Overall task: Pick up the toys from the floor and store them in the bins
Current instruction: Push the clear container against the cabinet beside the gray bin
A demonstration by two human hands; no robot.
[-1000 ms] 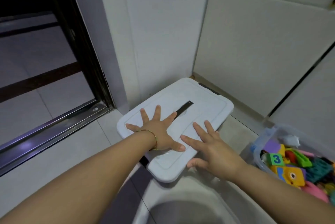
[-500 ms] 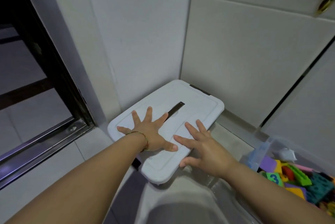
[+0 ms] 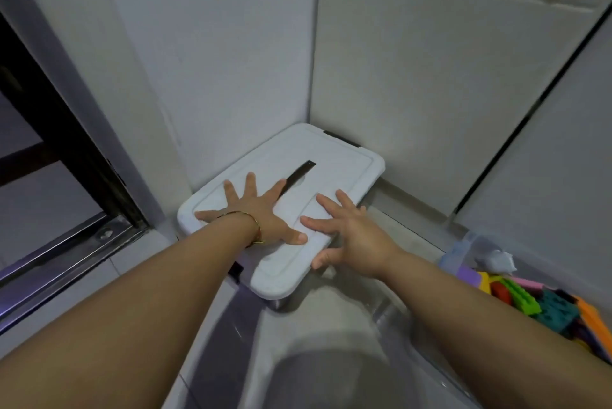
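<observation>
A white bin lid (image 3: 341, 157) with a dark slot lies on a bin in the wall corner. My left hand (image 3: 261, 213), a thin bangle at its wrist, presses flat on the lid with fingers spread. My right hand (image 3: 351, 233) rests on the lid's right edge, fingers straight on top and thumb under the rim. At the right edge stands an open clear bin (image 3: 463, 246) with several colourful foam toys (image 3: 530, 302) inside.
A clear empty bin (image 3: 390, 312) stands directly below me, its rim near the lidded bin. A sliding door track (image 3: 66, 253) runs along the floor on the left. White walls close the corner behind the bin.
The lidded bin has slid further back into the corner under both hands. My view has lifted and shifted, so the toy bin sits nearer the right edge.
</observation>
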